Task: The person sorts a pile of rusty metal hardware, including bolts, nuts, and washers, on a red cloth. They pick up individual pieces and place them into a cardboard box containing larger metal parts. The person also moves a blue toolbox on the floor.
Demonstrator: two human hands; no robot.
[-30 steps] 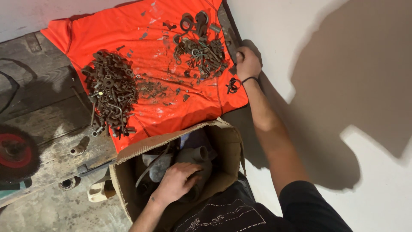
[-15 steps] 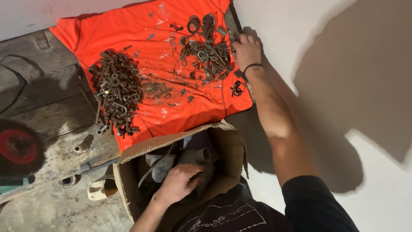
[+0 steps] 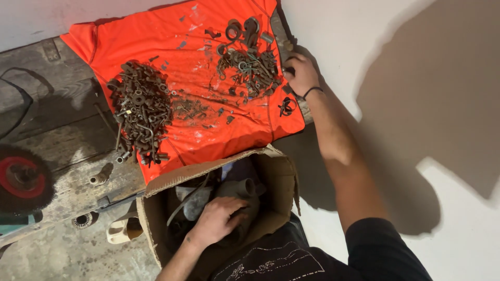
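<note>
On the orange cloth (image 3: 182, 78) I count two heaps of rusty hardware: one bolt pile (image 3: 139, 109) toward its left edge and one pile of rings and hooks (image 3: 247, 60) toward its right edge. Below, my left hand (image 3: 219, 221) lies loosely curled on grey parts in the one cardboard box (image 3: 281, 171). My right hand (image 3: 301, 73) sits at the cloth's right edge beside a flat metal bar (image 3: 278, 31); I cannot tell whether it grips anything.
</note>
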